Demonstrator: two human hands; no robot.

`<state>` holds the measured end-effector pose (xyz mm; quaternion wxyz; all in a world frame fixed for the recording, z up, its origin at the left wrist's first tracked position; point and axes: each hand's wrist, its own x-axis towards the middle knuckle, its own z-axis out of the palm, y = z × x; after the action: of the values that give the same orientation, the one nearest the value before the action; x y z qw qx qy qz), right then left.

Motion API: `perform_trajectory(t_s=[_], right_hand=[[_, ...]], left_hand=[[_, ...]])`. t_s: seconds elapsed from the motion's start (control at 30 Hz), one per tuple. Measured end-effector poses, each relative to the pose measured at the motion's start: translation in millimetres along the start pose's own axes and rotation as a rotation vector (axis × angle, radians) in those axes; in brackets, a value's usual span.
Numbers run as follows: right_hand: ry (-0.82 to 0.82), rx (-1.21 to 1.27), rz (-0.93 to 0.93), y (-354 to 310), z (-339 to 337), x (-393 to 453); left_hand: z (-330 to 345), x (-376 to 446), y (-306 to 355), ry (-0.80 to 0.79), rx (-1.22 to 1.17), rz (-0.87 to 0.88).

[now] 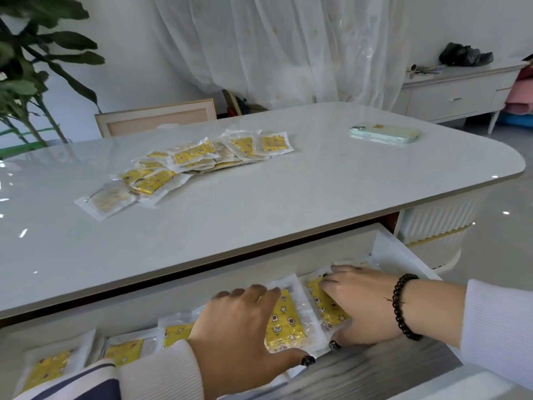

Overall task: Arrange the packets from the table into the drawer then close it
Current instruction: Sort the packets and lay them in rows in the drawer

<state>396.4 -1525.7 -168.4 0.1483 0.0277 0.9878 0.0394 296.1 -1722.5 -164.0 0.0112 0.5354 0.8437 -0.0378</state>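
Inside the drawer (398,249), packets (284,319) lie under both hands' fingers (259,293).

Bright daylight, tabletop (259,215) glare, fisheye edges

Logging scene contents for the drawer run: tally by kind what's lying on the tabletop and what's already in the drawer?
Packets in the drawer, at least partly visible: 5, e.g. one between the left hand and right hand.
Packets in the tabletop pile: overlapping, cannot count exactly; roughly 12.
Phone: 1.
Total: about 18.
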Motion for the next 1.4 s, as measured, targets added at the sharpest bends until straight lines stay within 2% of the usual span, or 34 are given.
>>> perform_trajectory(t_s=[0.13, 0.27, 0.4, 0.53, 0.6, 0.7, 0.83, 1.0, 1.1, 1.17, 1.2, 1.33, 1.4], right_hand=[[0.056, 0.047, -0.015, -9.1, -18.0, -11.6], [0.127, 0.081, -0.025, -28.9, -42.7, -24.4], [0.201, 0.213, -0.102, -55.7, -72.8, -26.7], [0.409, 0.586, -0.173, -73.7, -110.1, -18.2], [0.519, 0.73, -0.186, -78.4, -128.4, -7.2], [0.618, 0.846, -0.159, -80.8, -147.9, 28.8], [0.66, 0.884, -0.038, -79.6, -157.2, 97.7], [0.743, 0.898, 0.139, -81.0, -162.6, 173.4], [0.742, 0.69, 0.08, -94.6, -160.7, 197.3], [0.674, 0.45, -0.052, -103.1, -159.7, 203.8], [0.624, 0.418, -0.097, -104.5, -160.0, 205.0], [0.47, 0.466, -0.09, -101.2, -158.8, 205.3], [0.469, 0.459, -0.059, -101.1, -158.1, 205.2]], left_hand=[[-23.0, -14.1, -3.4, 0.186, -0.05, 0.069], [-44.8, -25.3, -22.7, 0.481, -0.171, 0.157], [-64.8, -32.3, -56.0, 0.639, -0.43, -0.052], [-67.1, -28.2, -110.9, 0.71, -0.617, -0.28], [-63.7, -20.2, -139.3, 0.692, -0.628, -0.42], [-60.8, 0.0, -177.0, 0.532, -0.437, -0.731], [-61.5, 25.4, -208.1, 0.466, -0.362, -0.921], [-57.1, 44.0, -232.2, 0.347, -0.28, -0.938], [-59.1, 46.9, -236.2, 0.389, -0.201, -0.917], [-61.3, 46.2, -233.0, 0.458, -0.112, -0.854], [-62.4, 44.8, -229.9, 0.479, -0.069, -0.824], [-61.8, 37.2, -222.3, 0.512, 0.067, -0.689], [-62.1, 31.7, -220.2, 0.523, 0.092, -0.64]])
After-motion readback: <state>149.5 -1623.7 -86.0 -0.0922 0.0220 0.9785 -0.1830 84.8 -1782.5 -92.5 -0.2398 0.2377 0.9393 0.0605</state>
